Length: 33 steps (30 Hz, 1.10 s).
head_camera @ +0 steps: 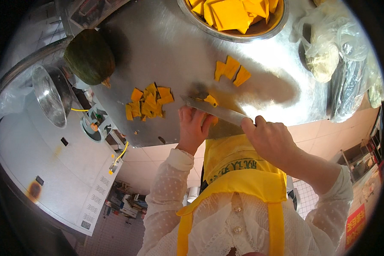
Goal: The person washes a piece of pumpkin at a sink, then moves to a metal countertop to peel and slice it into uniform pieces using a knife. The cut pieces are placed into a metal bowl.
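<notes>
My right hand (270, 140) grips the handle of a kitchen knife (222, 113), whose blade points left across the steel table (166, 51). Just beneath the blade, near the table's front edge, my left hand (193, 124) rests with fingertips close to the steel. What lies under those fingers is hidden. A bit of orange pumpkin (211, 100) shows beyond the blade, and another pumpkin scrap (215, 121) peeks out beside my left thumb. To the left lies a pile of cut pumpkin pieces (150, 100) with dark rind; farther back are several flat pumpkin slices (232, 71).
A steel bowl (236, 37) of pumpkin slabs stands at the back. One whole green pumpkin (89, 57) sits at the left edge, near a tilted metal basin (51, 96). Plastic-bagged produce (323, 60) occupies the right side. A white appliance (48, 166) stands at lower left.
</notes>
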Tool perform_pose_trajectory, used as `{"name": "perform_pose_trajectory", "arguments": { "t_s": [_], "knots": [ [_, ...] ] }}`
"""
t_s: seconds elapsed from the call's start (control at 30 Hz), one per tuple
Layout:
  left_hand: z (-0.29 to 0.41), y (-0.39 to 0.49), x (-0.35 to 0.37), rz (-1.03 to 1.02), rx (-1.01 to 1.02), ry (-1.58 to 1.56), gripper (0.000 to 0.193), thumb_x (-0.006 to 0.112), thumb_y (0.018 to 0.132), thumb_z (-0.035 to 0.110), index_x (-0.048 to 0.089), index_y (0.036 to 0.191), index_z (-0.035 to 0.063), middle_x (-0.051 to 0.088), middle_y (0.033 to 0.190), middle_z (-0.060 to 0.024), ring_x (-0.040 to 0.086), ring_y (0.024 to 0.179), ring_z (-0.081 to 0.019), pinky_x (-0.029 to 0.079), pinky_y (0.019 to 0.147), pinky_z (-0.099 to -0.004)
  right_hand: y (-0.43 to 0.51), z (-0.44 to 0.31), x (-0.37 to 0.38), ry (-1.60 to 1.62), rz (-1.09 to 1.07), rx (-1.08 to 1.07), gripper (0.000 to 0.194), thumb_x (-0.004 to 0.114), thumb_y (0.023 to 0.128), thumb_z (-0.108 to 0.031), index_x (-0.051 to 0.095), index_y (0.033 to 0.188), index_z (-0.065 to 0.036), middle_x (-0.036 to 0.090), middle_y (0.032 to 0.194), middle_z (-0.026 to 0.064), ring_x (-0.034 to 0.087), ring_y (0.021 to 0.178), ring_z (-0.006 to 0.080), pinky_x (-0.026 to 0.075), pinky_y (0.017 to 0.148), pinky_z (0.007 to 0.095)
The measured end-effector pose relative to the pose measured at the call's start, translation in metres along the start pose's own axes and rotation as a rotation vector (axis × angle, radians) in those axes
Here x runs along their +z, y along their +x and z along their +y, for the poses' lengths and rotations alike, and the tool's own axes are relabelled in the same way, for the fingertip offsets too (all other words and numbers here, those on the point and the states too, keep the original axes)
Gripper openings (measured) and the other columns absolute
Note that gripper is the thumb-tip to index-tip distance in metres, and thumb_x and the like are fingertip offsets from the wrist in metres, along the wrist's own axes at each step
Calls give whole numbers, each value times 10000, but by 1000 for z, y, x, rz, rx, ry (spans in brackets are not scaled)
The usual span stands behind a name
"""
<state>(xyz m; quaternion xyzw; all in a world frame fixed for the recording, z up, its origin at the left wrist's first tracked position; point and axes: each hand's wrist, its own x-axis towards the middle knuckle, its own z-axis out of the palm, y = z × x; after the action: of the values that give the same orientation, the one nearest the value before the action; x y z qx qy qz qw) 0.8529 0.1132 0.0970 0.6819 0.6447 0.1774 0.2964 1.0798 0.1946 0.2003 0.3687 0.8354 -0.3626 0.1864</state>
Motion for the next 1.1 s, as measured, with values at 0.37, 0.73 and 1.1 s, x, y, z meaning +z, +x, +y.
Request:
{"name": "perform_pose_trajectory", "arguments": {
  "t_s": [0.37, 0.73, 1.1],
  "knots": [
    [8, 4, 1, 46, 19, -24, 323, 697, 816, 134, 613, 1127, 103, 485, 1149, -116, 435, 1039, -341, 385, 889, -435, -2, -11, 7, -36, 243, 0, 197, 623, 783, -49, 479, 918, -41, 561, 654, 79, 622, 509, 194, 500, 426, 296],
    [12, 6, 2, 26, 42, 2, 179, 695, 819, 135, 631, 984, 102, 509, 1087, -96, 461, 992, -330, 399, 867, -433, 36, -15, -1, 14, 89, -18, 195, 633, 841, -110, 514, 965, -18, 669, 775, 152, 699, 700, 266, 565, 559, 336],
    [11, 9, 4, 51, 41, -27, 158, 723, 807, 154, 631, 931, 119, 496, 1106, -74, 462, 1006, -310, 405, 879, -424, 52, 16, 44, 93, 126, 6, 191, 574, 846, -86, 482, 1006, -40, 654, 797, 206, 685, 710, 308, 544, 549, 392]
  ]
}}
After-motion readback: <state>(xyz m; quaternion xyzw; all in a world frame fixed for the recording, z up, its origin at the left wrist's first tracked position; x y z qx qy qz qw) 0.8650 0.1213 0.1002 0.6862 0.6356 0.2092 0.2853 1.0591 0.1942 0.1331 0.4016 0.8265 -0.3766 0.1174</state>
